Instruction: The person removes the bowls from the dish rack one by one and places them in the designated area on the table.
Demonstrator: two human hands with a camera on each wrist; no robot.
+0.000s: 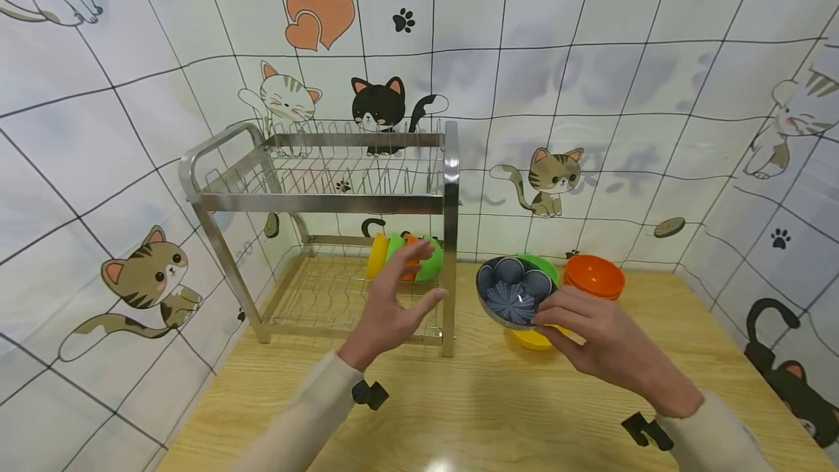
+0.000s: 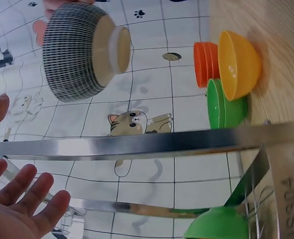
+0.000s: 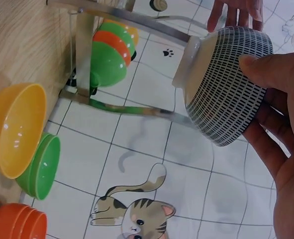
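My right hand [image 1: 586,333] grips the rim of a dark blue patterned bowl [image 1: 514,293], thumb on the outside wall and fingers inside, as the right wrist view shows. The bowl [image 3: 226,82] is raised above the table and tilted, its inside turned toward the head camera. Its outside has a dark checked pattern over a pale foot. To the left, my left hand [image 1: 393,301] hovers in front of the dish rack [image 1: 328,202], fingers spread and holding nothing. It is apart from the bowl [image 2: 74,52] in the left wrist view.
On the rack's lower tier stand yellow, green and orange bowls [image 1: 429,261] on edge. Behind the held bowl, on the table [image 1: 419,414], are orange bowls [image 1: 595,277], green bowls [image 3: 47,167] and a yellow bowl [image 3: 17,129]. A cat-patterned tile wall [image 1: 537,93] surrounds the table.
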